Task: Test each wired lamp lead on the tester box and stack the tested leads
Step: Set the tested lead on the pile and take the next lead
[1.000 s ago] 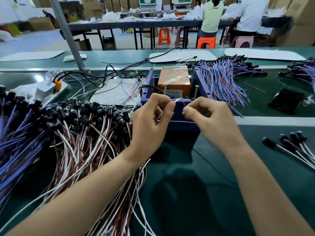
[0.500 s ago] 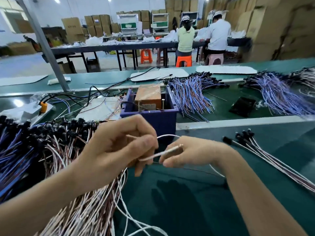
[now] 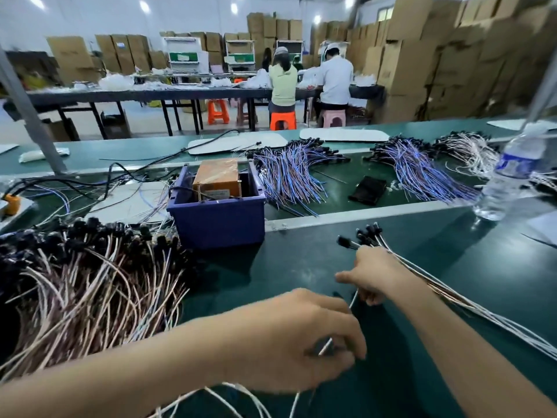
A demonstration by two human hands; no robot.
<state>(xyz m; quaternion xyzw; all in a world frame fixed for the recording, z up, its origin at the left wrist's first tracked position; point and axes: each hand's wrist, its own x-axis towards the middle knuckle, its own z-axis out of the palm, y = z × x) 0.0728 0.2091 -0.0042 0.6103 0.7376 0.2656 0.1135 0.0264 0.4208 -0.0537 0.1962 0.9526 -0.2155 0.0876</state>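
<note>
Stacking looks like the step in hand. The left hand (image 3: pixel 301 339) pinches one lead (image 3: pixel 353 300) between curled fingers. The right hand (image 3: pixel 373 276) grips the same lead further along, right at the small stack of tested leads (image 3: pixel 482 309) on the green table (image 3: pixel 301 267). Next (my guess) it must be laid parallel with the others, heads level. Untested leads (image 3: pixel 90 282) lie piled at left. Beyond, a blue bin (image 3: pixel 220 218) holds the tester box (image 3: pixel 215 176).
</note>
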